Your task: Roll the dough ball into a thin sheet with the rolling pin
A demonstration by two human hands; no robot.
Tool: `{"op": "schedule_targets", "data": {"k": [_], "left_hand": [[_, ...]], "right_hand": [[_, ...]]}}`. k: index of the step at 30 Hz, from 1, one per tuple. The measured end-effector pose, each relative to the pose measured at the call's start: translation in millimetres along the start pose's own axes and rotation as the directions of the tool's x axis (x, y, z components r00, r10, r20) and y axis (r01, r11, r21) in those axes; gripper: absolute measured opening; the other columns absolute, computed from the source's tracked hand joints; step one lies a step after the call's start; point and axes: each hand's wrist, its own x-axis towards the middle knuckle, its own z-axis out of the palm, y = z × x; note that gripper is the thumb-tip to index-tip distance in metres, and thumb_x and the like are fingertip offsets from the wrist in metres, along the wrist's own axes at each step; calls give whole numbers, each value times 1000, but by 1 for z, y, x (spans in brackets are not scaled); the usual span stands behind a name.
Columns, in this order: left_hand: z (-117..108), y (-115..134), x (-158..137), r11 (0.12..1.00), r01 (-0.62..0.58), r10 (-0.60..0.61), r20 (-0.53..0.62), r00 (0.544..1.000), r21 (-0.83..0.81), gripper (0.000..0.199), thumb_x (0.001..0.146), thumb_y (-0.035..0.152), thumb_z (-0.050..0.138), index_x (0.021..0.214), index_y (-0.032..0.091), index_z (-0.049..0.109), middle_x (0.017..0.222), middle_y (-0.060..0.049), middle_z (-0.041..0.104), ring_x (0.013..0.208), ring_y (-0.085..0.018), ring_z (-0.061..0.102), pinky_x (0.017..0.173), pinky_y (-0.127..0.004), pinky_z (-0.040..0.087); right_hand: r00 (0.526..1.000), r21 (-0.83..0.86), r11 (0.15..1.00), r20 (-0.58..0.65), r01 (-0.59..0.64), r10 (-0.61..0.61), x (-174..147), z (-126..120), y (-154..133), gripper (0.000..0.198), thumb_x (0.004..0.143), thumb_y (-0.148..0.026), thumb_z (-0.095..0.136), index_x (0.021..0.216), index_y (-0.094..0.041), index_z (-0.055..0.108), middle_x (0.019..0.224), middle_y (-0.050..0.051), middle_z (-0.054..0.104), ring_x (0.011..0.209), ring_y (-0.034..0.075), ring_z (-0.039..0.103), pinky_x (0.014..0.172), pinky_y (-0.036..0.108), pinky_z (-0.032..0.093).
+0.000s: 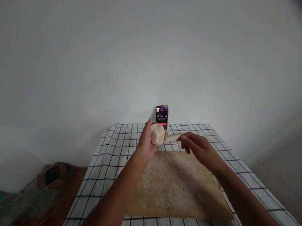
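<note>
My left hand [147, 138] is raised above the far side of the board, its fingers wrapped round a pale ball of dough [157, 134] with a fold on its face. To the right of the ball runs a slender, dough-coloured strip [171, 138]; whether it joins the ball cannot be made out. The strip's right end meets the curled fingers of my right hand [195, 144], where thumb and forefinger come together. Beneath both hands lies a wooden board [168, 190] dusted with flour.
A white cloth with black grid lines [110, 159] covers the table. Against the wall at the table's back edge leans a phone [162, 117] showing a timer. On the floor at the left stands an open cardboard box [52, 175], beside clear plastic.
</note>
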Motion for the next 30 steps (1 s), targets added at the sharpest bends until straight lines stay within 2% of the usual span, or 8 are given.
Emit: {"op": "schedule_targets", "data": {"k": [2, 5, 8, 10, 14, 19, 24, 30], "left_hand": [[-9, -15, 14, 998, 57, -58, 35, 998, 20, 39, 93, 55, 71, 87, 17, 66, 69, -3, 69, 61, -18, 69, 54, -25, 51], [-26, -35, 24, 994, 90, -91, 18, 996, 68, 39, 91, 56, 73, 91, 18, 69, 68, -2, 69, 59, -17, 69, 51, -23, 48], [-43, -42, 27, 983, 110, -111, 2, 994, 146, 40, 89, 56, 74, 96, 17, 71, 70, -3, 71, 57, -16, 68, 49, -23, 49], [-51, -43, 26, 976, 108, -112, 14, 994, 188, 41, 89, 56, 74, 96, 16, 72, 73, -4, 72, 57, -17, 68, 47, -23, 50], [-57, -49, 22, 974, 69, -81, 48, 996, 215, 41, 89, 58, 70, 93, 16, 72, 74, -4, 72, 53, -16, 66, 42, -23, 47], [-58, -60, 20, 956, 78, -91, 33, 995, 282, 43, 86, 60, 69, 91, 17, 69, 70, -4, 71, 51, -17, 64, 40, -24, 46], [-59, -61, 22, 955, 98, -114, 40, 993, 279, 44, 83, 60, 70, 92, 17, 68, 72, -3, 70, 51, -17, 64, 40, -24, 47], [-57, -61, 21, 956, 85, -107, 63, 992, 282, 44, 82, 61, 71, 90, 17, 69, 74, -3, 71, 51, -16, 65, 40, -24, 47]], "right_hand": [[996, -51, 999, 85, 1, 4, 19, 7, 17, 38, 94, -55, 62, 82, -20, 72, 67, -2, 63, 59, 14, 51, 57, 27, 40], [978, -104, 994, 205, -20, 41, 27, 14, 41, 39, 92, -55, 61, 78, -20, 71, 67, -1, 63, 63, 15, 54, 61, 28, 42], [916, -152, 977, 350, -150, 196, 20, 10, 53, 37, 94, -54, 59, 82, -20, 72, 69, 0, 64, 64, 17, 55, 58, 28, 41], [883, -224, 958, 395, -177, 255, 15, 6, 55, 35, 95, -52, 58, 84, -22, 73, 72, 1, 65, 65, 17, 56, 58, 29, 41], [883, -334, 933, 385, -136, 267, 11, 3, 55, 34, 96, -51, 55, 87, -23, 73, 75, 3, 67, 68, 20, 58, 58, 31, 41], [882, -419, 904, 390, -87, 266, 11, 9, 54, 35, 96, -50, 55, 93, -21, 74, 83, 4, 71, 72, 19, 61, 61, 30, 42], [887, -428, 903, 400, -41, 230, 10, 10, 53, 35, 98, -48, 53, 90, -21, 73, 82, 4, 71, 70, 18, 60, 60, 29, 41], [883, -453, 891, 403, -37, 241, 11, 11, 55, 36, 99, -49, 51, 91, -21, 72, 78, 3, 68, 67, 18, 58, 58, 29, 38]]}}
